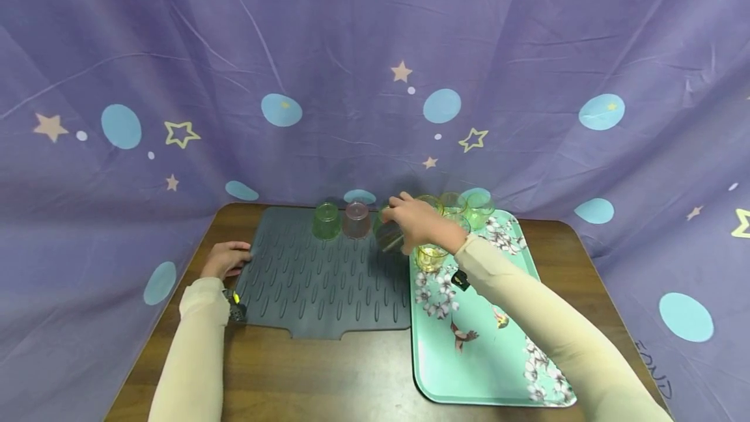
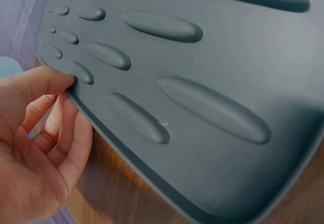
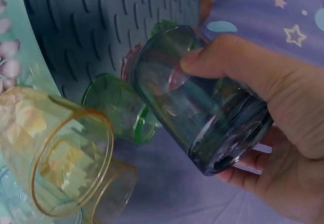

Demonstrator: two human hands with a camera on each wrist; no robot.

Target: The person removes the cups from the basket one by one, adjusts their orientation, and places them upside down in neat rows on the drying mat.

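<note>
My right hand grips a blue-grey drinking glass by its sides, thumb across the wall and fingers behind it. That glass is tilted, its thick base up and its mouth toward the dark drying mat. Upside down along the mat's back edge stand a green glass, a pink glass and another green glass, partly hidden by my right hand in the head view. At the mat's left edge, my left hand pinches the rim, thumb on top and fingers curled against the side.
A mint-green floral tray lies right of the mat on the wooden table. Several upright glasses crowd its back end, among them a yellow glass and a light green glass. A purple curtain hangs behind the table.
</note>
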